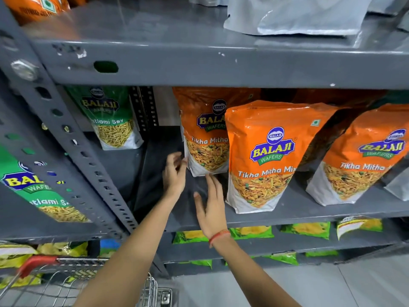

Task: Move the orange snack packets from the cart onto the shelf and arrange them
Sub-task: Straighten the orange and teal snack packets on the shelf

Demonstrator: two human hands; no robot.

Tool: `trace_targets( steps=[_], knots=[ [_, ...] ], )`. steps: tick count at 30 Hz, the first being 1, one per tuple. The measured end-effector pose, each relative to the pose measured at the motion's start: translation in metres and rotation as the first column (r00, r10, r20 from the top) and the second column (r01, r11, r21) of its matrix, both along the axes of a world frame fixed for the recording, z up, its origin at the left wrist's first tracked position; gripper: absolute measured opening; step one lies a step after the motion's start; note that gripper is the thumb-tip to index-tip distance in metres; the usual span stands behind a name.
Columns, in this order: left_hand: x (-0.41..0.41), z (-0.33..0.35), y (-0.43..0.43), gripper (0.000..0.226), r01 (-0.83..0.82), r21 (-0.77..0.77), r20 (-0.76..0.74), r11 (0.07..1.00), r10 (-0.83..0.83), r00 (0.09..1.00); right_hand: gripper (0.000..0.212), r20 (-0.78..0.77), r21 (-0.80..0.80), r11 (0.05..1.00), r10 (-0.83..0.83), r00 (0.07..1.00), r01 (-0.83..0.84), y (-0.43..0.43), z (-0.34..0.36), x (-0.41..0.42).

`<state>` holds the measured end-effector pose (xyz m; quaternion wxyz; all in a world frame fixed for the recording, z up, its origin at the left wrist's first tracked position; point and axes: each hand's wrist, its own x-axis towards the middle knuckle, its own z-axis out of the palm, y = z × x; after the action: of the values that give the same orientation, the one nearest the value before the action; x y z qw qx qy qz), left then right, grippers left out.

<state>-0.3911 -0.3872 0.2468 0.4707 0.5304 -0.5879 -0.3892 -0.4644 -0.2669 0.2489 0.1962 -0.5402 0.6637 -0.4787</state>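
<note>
While I reached into shelf (287, 209), left hand (174, 173) touched lower left corner of rear orange packet (204, 134) with fingertips, grip loose, not closed. Right hand (210, 209) flat, fingers spread wide, holding nothing, just below same packet. Front orange packet (263, 156) stood upright beside. Cart (66, 282) below.

Two bare forearms, no sleeves, red-orange thread band (219, 235) on right wrist
</note>
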Motion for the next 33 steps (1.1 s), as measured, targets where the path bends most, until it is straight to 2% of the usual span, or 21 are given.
trace_targets(
  steps=[3,6,8,11,13,15,19,24,27,33],
  knots=[
    [-0.006,0.002,0.045,0.014,-0.071,-0.132,-0.081,0.989,0.06,0.995,0.039,-0.084,-0.187,0.982,-0.035,0.996,0.019,0.041,0.006,-0.015],
    [-0.022,0.001,0.078,0.01,0.08,-0.098,-0.108,0.992,-0.091,0.99,0.029,-0.149,-0.399,0.91,-0.185,0.971,0.112,0.072,0.007,-0.046],
    [-0.04,0.0,0.091,0.01,0.154,-0.044,-0.144,0.987,-0.159,0.977,0.031,-0.101,-0.434,0.866,-0.322,0.941,0.249,0.08,0.005,-0.071],
    [-0.063,0.006,0.107,0.023,0.224,-0.025,-0.22,0.974,-0.224,0.949,0.05,0.011,-0.315,0.846,-0.449,0.894,0.429,0.079,0.001,-0.103],
    [-0.072,0.009,0.115,0.022,0.258,-0.007,-0.253,0.966,-0.252,0.934,0.068,0.08,-0.187,0.876,-0.437,0.896,0.444,0.076,-0.003,-0.116],
    [-0.075,0.012,0.12,0.02,0.27,0.015,-0.286,0.963,-0.254,0.924,0.076,0.195,-0.1,0.91,-0.379,0.905,0.402,0.072,-0.007,-0.12],
    [-0.068,0.011,0.121,0.023,0.31,0.087,-0.296,0.947,-0.272,0.916,0.067,0.306,-0.088,0.925,-0.329,0.893,0.371,0.069,-0.011,-0.11],
    [-0.034,0.006,0.114,0.02,0.267,0.086,-0.242,0.96,-0.24,0.94,0.064,0.267,-0.088,0.957,-0.245,0.932,0.277,0.071,-0.011,-0.08],
    [-0.011,0.001,0.109,0.028,0.204,0.082,-0.254,0.976,-0.177,0.951,0.062,0.249,-0.082,0.975,-0.18,0.952,0.206,0.068,-0.01,-0.059],
    [0.009,0.007,0.11,0.021,0.147,0.084,-0.24,0.986,-0.123,0.963,0.066,0.253,-0.047,0.989,-0.123,0.96,0.139,0.067,-0.008,-0.043]
  ],
)
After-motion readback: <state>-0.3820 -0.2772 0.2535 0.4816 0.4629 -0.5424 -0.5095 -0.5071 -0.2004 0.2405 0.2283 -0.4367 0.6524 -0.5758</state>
